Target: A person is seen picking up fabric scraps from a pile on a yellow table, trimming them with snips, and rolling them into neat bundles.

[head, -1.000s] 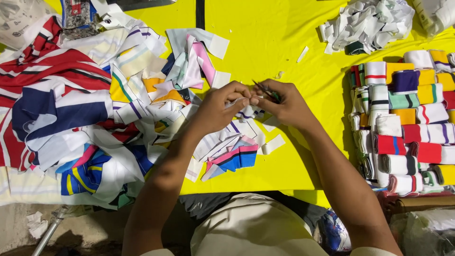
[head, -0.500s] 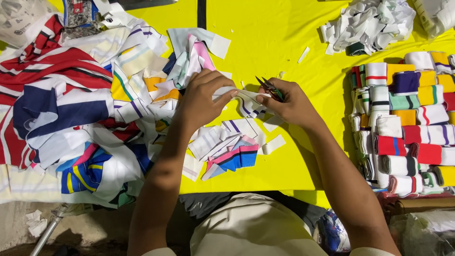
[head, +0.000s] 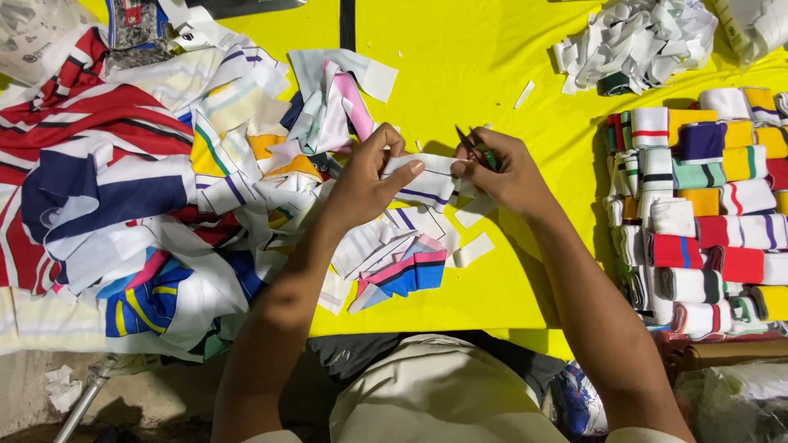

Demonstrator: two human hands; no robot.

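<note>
1. Here, the left hand [head: 361, 184] pinches a white cloth strip [head: 427, 182] with a purple stripe, just above the yellow table [head: 460, 66]
2. The right hand [head: 505, 176] grips the strip's other end and small scissors [head: 476, 149]
3. Colourful cloth scraps [head: 164, 205] lie at the left
4. Folded striped bands [head: 706, 213] sit stacked at the right

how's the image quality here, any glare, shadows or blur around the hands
Head view: bright, even light on the yellow table, no strong glare. Soft shadows fall just beyond the left hand and right hand. Both hands, the white striped strip and the small snips look sharp. The floor at the bottom edge is dim.
</note>
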